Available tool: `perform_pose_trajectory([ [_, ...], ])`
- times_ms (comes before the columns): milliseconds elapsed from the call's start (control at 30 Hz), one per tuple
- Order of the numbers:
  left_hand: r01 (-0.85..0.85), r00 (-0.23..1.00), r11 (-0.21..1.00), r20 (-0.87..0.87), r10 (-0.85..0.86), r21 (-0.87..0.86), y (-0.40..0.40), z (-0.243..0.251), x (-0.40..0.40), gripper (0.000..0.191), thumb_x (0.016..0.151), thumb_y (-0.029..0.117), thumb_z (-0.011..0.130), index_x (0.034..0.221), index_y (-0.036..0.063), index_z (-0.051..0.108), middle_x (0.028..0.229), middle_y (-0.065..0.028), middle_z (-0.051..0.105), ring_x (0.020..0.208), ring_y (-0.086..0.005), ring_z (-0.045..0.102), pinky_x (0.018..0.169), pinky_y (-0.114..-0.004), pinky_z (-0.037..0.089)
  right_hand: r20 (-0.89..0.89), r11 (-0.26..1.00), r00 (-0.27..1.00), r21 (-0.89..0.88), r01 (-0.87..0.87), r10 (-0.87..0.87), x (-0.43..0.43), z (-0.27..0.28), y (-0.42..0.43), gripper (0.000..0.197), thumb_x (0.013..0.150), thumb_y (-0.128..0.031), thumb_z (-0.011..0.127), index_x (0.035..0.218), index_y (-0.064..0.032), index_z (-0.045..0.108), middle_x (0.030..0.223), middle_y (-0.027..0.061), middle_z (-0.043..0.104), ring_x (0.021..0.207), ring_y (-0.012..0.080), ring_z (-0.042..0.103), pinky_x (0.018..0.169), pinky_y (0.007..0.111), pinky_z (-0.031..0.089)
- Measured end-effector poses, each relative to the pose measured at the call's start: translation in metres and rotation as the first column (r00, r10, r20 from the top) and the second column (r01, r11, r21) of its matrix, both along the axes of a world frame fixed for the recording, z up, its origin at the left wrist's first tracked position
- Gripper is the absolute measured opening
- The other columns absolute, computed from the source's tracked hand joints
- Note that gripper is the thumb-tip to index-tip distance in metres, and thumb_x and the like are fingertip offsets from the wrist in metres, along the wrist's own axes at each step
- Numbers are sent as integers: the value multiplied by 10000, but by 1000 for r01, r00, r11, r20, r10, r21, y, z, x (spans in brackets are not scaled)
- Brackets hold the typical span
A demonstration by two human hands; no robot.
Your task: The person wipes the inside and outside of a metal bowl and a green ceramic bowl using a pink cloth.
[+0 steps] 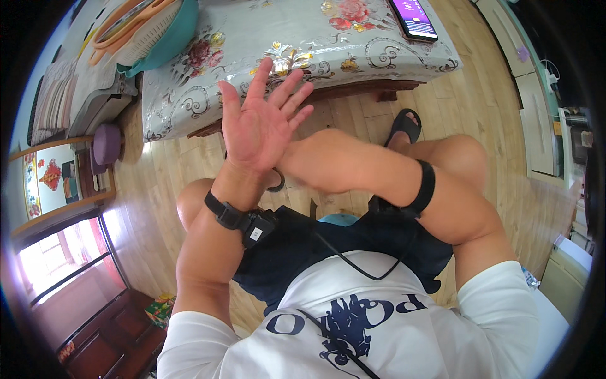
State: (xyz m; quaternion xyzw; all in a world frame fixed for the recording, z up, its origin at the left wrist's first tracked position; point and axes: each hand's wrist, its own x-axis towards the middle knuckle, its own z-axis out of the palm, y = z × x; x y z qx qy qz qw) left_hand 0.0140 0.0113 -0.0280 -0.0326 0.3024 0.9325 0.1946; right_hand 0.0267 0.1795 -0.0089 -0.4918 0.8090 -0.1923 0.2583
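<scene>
My left hand [258, 123] is raised palm up with its fingers spread and nothing in it, over the near edge of the table with a floral plastic tablecloth [284, 52]. A black strap with a small device [258, 227] is around the left forearm. My right hand [305, 163] reaches across from the right, blurred, behind or against the left wrist; its fingers are hidden, so I cannot tell what they touch. Another black strap [423, 187] circles the right forearm. A smartphone [416, 23] with a lit screen lies at the table's right.
A teal plastic basin [177, 40] holding strainers or baskets stands at the table's left. A purple stool [107, 143] is beyond it at the left. Light cabinets [537, 118] line the right side. A black cable hangs over my shirt and lap.
</scene>
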Motion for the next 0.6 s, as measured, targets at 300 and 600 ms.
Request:
perform_pose_trajectory([
  [300, -8, 1000, 999, 25, 7, 51, 8, 6, 2, 922, 982, 833, 257, 1656, 205, 276, 1632, -233, 364, 1456, -407, 421, 1165, -539, 366, 43, 561, 785, -675, 479, -618, -23, -19, -4, 122, 915, -157, 672, 973, -69, 609, 924, 149, 660, 858, 365, 645, 745, 468, 507],
  [600, -21, 1000, 983, 14, 24, -184, -1, -2, -9, 850, 1077, 693, 178, 1583, 37, 367, 1466, -220, 559, 1323, -361, 575, 1127, -494, 443, 579, 622, 748, -466, 629, -323, -34, -3, 13, 112, 992, -153, 621, 985, -42, 622, 957, 97, 667, 841, 219, 657, 730, 390, 525],
])
